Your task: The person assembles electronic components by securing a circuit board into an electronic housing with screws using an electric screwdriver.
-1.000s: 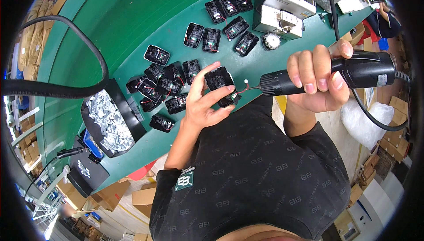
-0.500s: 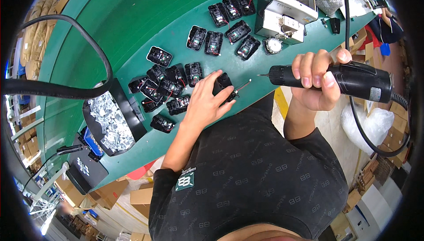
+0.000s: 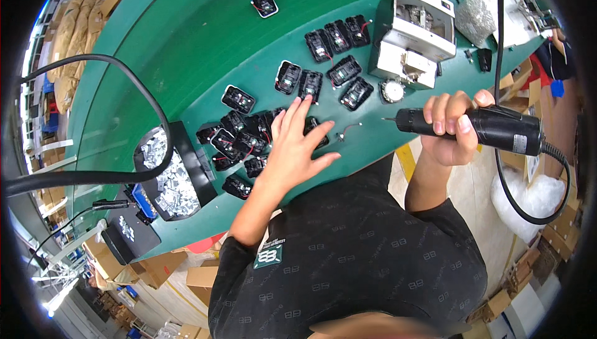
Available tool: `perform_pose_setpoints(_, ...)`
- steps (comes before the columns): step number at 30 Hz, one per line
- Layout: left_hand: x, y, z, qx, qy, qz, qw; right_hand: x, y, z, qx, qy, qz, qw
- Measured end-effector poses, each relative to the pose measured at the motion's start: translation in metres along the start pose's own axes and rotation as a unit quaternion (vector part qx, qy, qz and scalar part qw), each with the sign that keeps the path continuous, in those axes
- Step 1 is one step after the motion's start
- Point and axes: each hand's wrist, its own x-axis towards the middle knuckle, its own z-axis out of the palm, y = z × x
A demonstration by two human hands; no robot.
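Observation:
My left hand (image 3: 297,146) is spread flat, palm down, over the green bench. Beneath its thumb and fingers a small black plastic housing (image 3: 318,129) is partly hidden. A short thin wire with a white plug (image 3: 351,129) lies to the right of that housing. The forward fingertips are at the near edge of another black housing (image 3: 310,84) with parts inside; whether they touch it I cannot tell. My right hand (image 3: 453,129) is wrapped round a black electric screwdriver (image 3: 510,131), held level above the bench edge with its bit pointing left.
Several open black housings (image 3: 247,143) crowd left of my left hand, others (image 3: 344,70) lie farther off. A black bin (image 3: 177,183) of metal pieces stands at left. A grey-white machine (image 3: 416,28) with a round dial (image 3: 392,91) stands at back right. A thick black cable (image 3: 93,180) loops across the left.
The view has shifted, moving the bench right and down in it. My left hand has reached farther forward over the housing, its fingers straighter. The right hand still grips the screwdriver.

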Motion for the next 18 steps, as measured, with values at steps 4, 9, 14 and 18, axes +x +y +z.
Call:
perform_pose_setpoints(4,0.050,-0.054,-0.049,0.062,0.131,0.009,0.989,0.003,0.001,-0.007,-0.006,0.004,0.002,1.000)
perform_pose_setpoints(9,0.138,-0.139,-0.068,0.126,0.167,-0.063,0.976,0.006,0.005,-0.002,0.010,0.005,0.005,1.000)
perform_pose_setpoints(14,0.177,-0.192,-0.046,0.080,0.108,-0.069,0.989,0.004,0.002,0.004,-0.009,0.022,-0.002,1.000)
perform_pose_setpoints(18,0.181,-0.201,-0.039,0.051,0.120,-0.080,0.988,0.004,0.003,0.003,0.000,0.022,-0.002,1.000)
